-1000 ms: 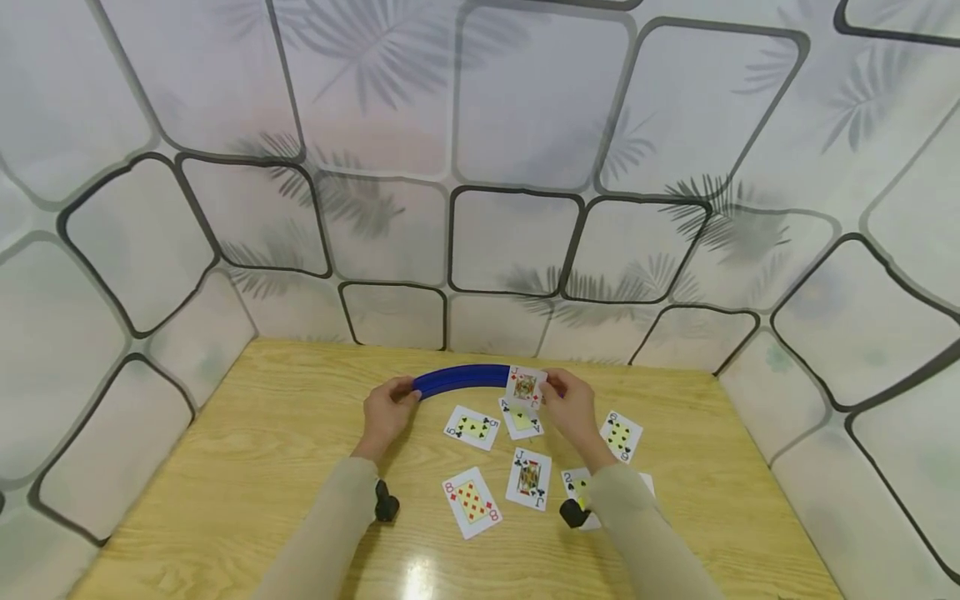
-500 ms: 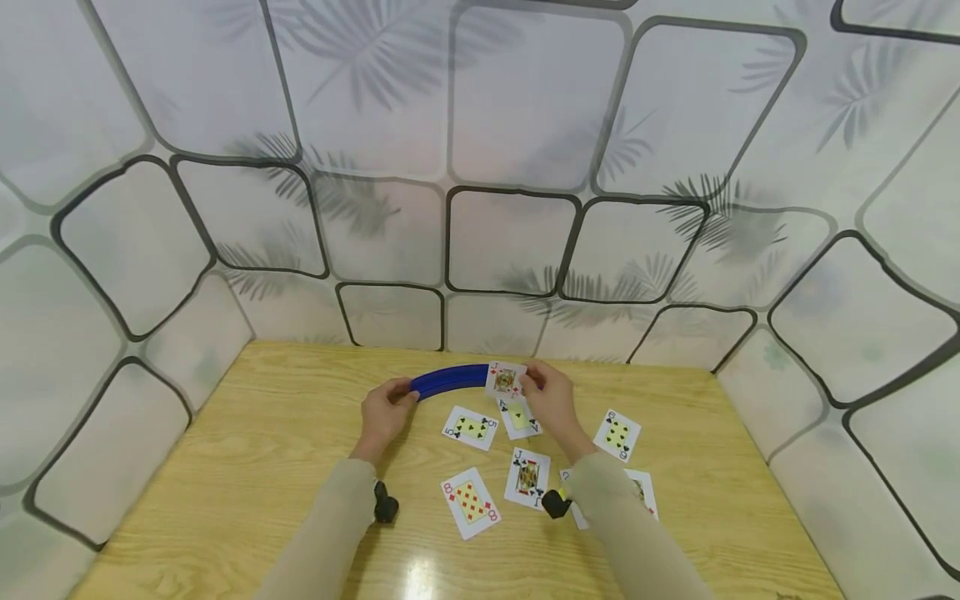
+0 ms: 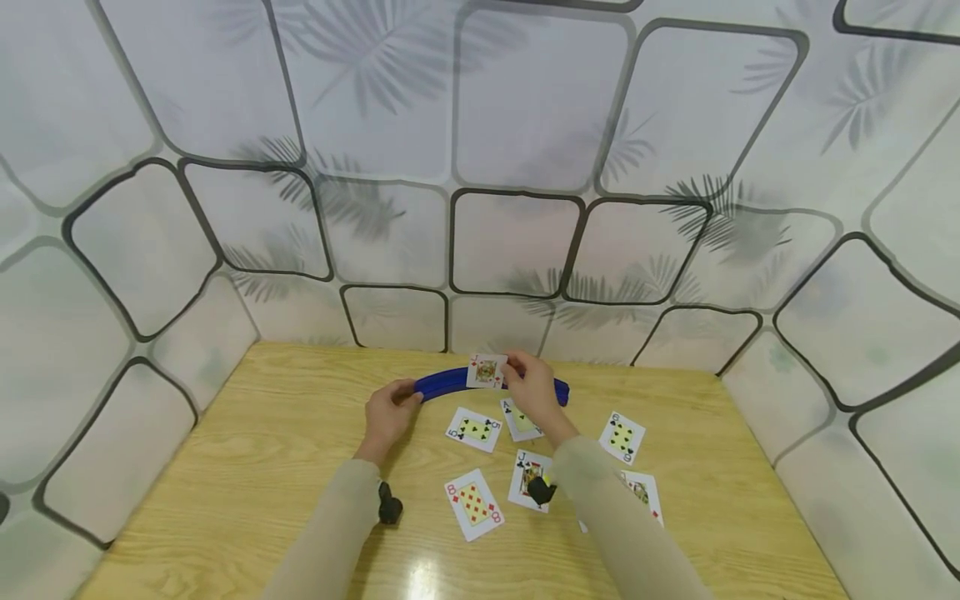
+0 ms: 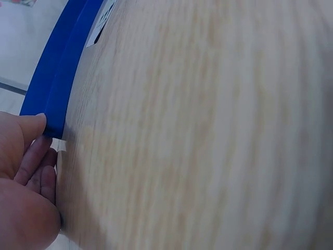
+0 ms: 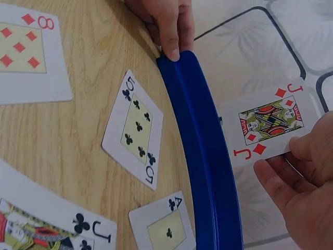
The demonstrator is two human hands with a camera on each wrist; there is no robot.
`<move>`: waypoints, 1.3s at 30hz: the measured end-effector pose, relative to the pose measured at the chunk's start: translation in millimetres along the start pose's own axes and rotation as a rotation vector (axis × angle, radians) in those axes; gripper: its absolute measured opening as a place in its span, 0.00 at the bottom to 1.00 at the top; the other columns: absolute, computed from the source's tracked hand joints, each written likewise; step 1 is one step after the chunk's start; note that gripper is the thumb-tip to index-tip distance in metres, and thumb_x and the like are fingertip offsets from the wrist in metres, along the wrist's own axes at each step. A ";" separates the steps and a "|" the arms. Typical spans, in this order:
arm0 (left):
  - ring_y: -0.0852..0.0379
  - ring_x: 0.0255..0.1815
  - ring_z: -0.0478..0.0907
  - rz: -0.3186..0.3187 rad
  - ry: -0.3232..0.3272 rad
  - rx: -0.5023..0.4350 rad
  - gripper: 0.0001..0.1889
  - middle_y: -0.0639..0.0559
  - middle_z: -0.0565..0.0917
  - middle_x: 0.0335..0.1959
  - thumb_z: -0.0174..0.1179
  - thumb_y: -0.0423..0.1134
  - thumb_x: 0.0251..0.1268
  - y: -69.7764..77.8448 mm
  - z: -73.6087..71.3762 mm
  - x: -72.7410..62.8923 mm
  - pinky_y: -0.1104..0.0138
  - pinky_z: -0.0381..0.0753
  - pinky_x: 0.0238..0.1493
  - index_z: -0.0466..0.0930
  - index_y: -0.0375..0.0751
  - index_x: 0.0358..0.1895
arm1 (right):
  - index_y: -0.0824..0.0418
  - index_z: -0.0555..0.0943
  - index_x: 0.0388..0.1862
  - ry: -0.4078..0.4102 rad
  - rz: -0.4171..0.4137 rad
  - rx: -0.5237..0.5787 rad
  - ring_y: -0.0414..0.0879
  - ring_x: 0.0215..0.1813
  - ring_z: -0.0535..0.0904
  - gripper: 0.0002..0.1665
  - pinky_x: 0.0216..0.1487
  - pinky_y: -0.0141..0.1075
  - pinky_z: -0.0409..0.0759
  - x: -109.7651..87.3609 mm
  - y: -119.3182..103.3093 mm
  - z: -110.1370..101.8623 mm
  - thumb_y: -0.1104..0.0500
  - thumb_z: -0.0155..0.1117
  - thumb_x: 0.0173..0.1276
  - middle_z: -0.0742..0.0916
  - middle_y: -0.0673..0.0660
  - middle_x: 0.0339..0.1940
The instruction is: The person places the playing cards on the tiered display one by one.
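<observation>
A curved blue card holder (image 3: 442, 384) lies near the back of the table. My left hand (image 3: 390, 417) pinches its left end between thumb and fingers; in the left wrist view the thumb (image 4: 36, 122) presses on top. With thumb and fingers my right hand (image 3: 531, 386) pinches the right edge of a jack of diamonds (image 3: 486, 372), face towards me. From the head the card overlaps the holder left of its middle; in the right wrist view the jack (image 5: 270, 122) appears at the holder's far side. I cannot tell whether its edge touches the slot.
Face-up cards lie on the wooden table (image 3: 247, 467): a five of clubs (image 3: 474, 429), an ace of clubs (image 5: 166, 229), a jack of clubs (image 3: 528, 479), an eight of diamonds (image 3: 474, 505) and a black six (image 3: 622, 437). My right sleeve partly covers another face card (image 3: 647, 492). A patterned wall stands behind.
My right hand has carried the jack of diamonds leftward along the holder, from its right part to left of the middle. The left hand keeps its hold on the holder's end.
</observation>
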State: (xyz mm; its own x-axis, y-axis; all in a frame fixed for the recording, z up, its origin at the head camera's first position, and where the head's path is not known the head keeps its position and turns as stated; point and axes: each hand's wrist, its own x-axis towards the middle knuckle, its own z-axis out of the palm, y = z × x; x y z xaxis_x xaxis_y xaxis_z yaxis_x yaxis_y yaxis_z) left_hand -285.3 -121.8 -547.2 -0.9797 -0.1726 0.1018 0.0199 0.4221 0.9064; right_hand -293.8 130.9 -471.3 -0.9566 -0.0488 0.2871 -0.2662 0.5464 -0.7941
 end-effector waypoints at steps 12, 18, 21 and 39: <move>0.40 0.59 0.85 0.005 -0.002 -0.004 0.17 0.36 0.88 0.56 0.66 0.33 0.73 -1.0 -0.1 0.0 0.48 0.83 0.63 0.84 0.33 0.61 | 0.68 0.85 0.57 -0.009 -0.010 0.030 0.55 0.46 0.86 0.13 0.43 0.40 0.87 11.7 -13.5 13.5 0.67 0.63 0.77 0.90 0.64 0.44; 0.40 0.60 0.84 0.012 0.008 0.003 0.16 0.36 0.88 0.57 0.66 0.33 0.74 -2.1 -0.2 0.8 0.48 0.82 0.64 0.84 0.33 0.61 | 0.70 0.83 0.60 -0.018 -0.029 0.041 0.58 0.51 0.86 0.16 0.51 0.47 0.87 15.6 -15.5 20.0 0.68 0.62 0.77 0.90 0.65 0.47; 0.39 0.59 0.84 0.014 0.010 -0.008 0.16 0.36 0.88 0.57 0.66 0.33 0.73 -2.5 -0.5 0.1 0.48 0.82 0.64 0.85 0.33 0.61 | 0.70 0.84 0.59 -0.020 -0.047 0.036 0.58 0.50 0.85 0.15 0.51 0.48 0.87 18.0 -15.5 23.3 0.68 0.61 0.77 0.90 0.66 0.46; 0.40 0.56 0.85 0.023 0.026 -0.018 0.15 0.35 0.89 0.53 0.66 0.31 0.72 -1.5 1.0 -1.1 0.49 0.83 0.61 0.86 0.31 0.58 | 0.67 0.84 0.61 -0.071 -0.060 0.022 0.58 0.54 0.84 0.16 0.56 0.51 0.86 25.6 -26.3 38.7 0.66 0.59 0.80 0.89 0.64 0.50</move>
State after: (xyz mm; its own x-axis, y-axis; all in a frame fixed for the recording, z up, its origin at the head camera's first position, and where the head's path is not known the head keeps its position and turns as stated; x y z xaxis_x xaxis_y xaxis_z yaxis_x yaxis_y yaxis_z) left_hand -284.5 -121.3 -549.1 -0.9736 -0.1858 0.1330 0.0460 0.4105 0.9107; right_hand -315.8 83.0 -463.8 -0.9446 -0.1403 0.2968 -0.3252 0.5224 -0.7882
